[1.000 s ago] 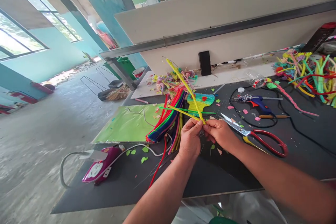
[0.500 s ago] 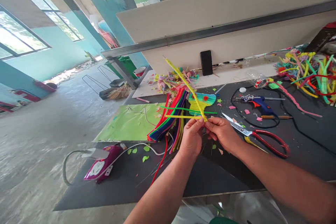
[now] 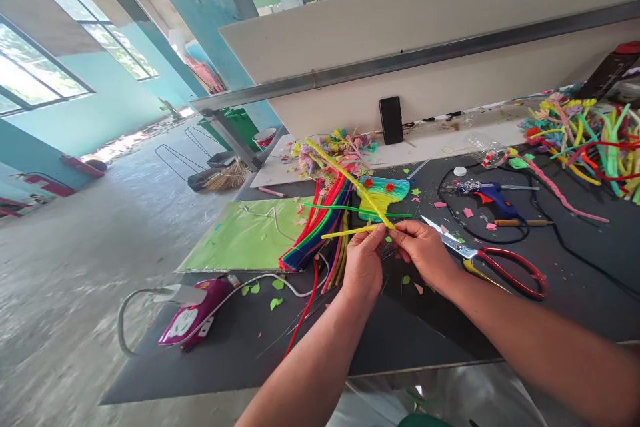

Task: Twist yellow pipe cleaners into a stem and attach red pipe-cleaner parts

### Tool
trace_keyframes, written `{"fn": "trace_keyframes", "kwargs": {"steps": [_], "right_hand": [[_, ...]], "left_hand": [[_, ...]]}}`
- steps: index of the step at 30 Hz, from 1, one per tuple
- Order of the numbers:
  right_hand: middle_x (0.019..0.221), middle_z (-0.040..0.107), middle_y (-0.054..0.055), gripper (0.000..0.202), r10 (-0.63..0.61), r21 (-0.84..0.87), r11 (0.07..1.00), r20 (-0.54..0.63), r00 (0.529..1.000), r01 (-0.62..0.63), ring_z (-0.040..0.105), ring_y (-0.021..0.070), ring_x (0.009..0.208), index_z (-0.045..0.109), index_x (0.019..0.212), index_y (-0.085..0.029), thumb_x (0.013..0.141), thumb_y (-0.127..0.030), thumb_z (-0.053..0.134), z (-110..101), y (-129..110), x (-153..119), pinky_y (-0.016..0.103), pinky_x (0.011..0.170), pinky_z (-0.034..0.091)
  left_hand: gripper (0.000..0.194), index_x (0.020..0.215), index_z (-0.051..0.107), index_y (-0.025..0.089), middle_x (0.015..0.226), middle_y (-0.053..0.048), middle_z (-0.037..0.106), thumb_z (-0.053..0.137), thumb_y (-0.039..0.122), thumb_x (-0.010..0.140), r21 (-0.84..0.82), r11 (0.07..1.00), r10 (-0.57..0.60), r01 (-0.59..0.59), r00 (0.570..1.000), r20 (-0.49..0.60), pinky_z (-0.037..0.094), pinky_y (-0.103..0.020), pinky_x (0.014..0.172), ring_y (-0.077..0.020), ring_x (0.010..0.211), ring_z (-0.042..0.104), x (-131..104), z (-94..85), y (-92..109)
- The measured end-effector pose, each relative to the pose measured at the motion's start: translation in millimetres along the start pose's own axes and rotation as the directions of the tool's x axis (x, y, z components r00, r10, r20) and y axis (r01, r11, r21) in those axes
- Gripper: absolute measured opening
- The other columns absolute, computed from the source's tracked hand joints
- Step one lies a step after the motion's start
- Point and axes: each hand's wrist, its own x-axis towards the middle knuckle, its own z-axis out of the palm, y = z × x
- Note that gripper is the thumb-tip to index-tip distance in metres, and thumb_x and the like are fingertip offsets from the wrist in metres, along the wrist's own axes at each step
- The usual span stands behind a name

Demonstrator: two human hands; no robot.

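Note:
My left hand (image 3: 365,263) is closed in a pinch on a yellow pipe cleaner (image 3: 345,175), close to its lower end. My right hand (image 3: 423,250) pinches the same spot from the other side, with fingertips nearly touching the left ones. The long fuzzy stem slants up to the left, while a second yellow length (image 3: 344,233) sticks out leftward from the pinch. Whether the two lengths are one bent piece is hidden by the fingers. Just behind lie a yellow and blue pipe-cleaner piece (image 3: 387,192) with red dots and a bundle of coloured pipe cleaners (image 3: 317,230).
Red-handled scissors (image 3: 543,280) lie right of my hands, below a blue glue gun (image 3: 500,197) with its black cord. A green board (image 3: 245,243) and a purple corded device (image 3: 193,313) are leftward. A phone (image 3: 391,120) leans at the back. A pipe-cleaner heap (image 3: 600,140) stands far right.
The long yellow stem has tipped lower, its free end dropping. The short yellow length's left end has dipped slightly. Both hands keep their pinch in nearly the same place.

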Motion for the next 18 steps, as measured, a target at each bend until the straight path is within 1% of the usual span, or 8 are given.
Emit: {"fn": "trace_keyframes", "kwargs": {"steps": [3,6,9,12,15,18], "right_hand": [[0.054,0.053,-0.004,0.026,-0.007,-0.018,1.000,-0.046,0.999,0.006,0.044,0.0097,0.043,0.065,0.076,-0.018,0.075,-0.044,0.066,-1,1,1,0.024,0.043,0.037],[0.054,0.053,-0.005,0.024,0.008,0.049,0.999,-0.025,1.000,-0.007,0.043,0.0080,0.041,0.064,0.075,-0.018,0.075,-0.041,0.066,0,0,0,0.023,0.044,0.039],[0.058,0.055,-0.005,0.020,0.053,0.217,0.974,0.071,0.996,-0.067,0.039,0.0046,0.038,0.062,0.071,-0.017,0.075,-0.036,0.067,1,-4,-2,0.023,0.046,0.042],[0.057,0.056,-0.005,0.018,0.105,0.349,0.922,0.192,0.976,-0.167,0.035,0.0024,0.035,0.062,0.070,-0.016,0.074,-0.032,0.069,2,-8,-4,0.022,0.045,0.041],[0.057,0.054,-0.005,0.018,0.142,0.391,0.882,0.311,0.940,-0.263,0.031,0.0011,0.033,0.063,0.073,-0.015,0.076,-0.032,0.069,1,-12,-4,0.021,0.043,0.040],[0.057,0.052,-0.006,0.020,0.134,0.411,0.859,0.395,0.909,-0.305,0.028,0.0002,0.032,0.061,0.070,-0.014,0.079,-0.032,0.067,-1,-13,-5,0.021,0.043,0.040]], "left_hand": [[0.014,0.066,0.064,0.013,0.064,0.000,0.061,0.074,0.023,0.066,-0.013,0.999,-0.034,0.034,0.999,0.021,0.042,-0.023,0.058,-0.0102,0.060,0.055,-1,0.6,-3],[0.013,0.066,0.062,0.014,0.061,0.001,0.057,0.071,0.023,0.067,-0.038,0.995,-0.088,0.091,0.994,0.069,0.042,-0.025,0.056,-0.0113,0.058,0.055,0,-1.4,-3],[0.013,0.068,0.060,0.014,0.060,0.001,0.055,0.067,0.024,0.070,-0.051,0.987,-0.149,0.155,0.982,0.113,0.042,-0.025,0.054,-0.0115,0.056,0.054,0,-3.6,-1],[0.012,0.069,0.059,0.014,0.060,0.001,0.054,0.066,0.025,0.071,-0.045,0.985,-0.163,0.169,0.979,0.125,0.041,-0.024,0.050,-0.0112,0.053,0.053,-1,-3.9,3],[0.012,0.068,0.059,0.014,0.059,0.002,0.053,0.067,0.023,0.070,-0.040,0.989,-0.134,0.140,0.984,0.113,0.040,-0.023,0.049,-0.0099,0.051,0.052,-2,-4.1,5],[0.015,0.065,0.058,0.014,0.057,0.002,0.054,0.068,0.025,0.070,-0.006,0.990,-0.142,0.144,0.981,0.129,0.040,-0.022,0.049,-0.0092,0.050,0.051,-2,-5.4,7]]}}
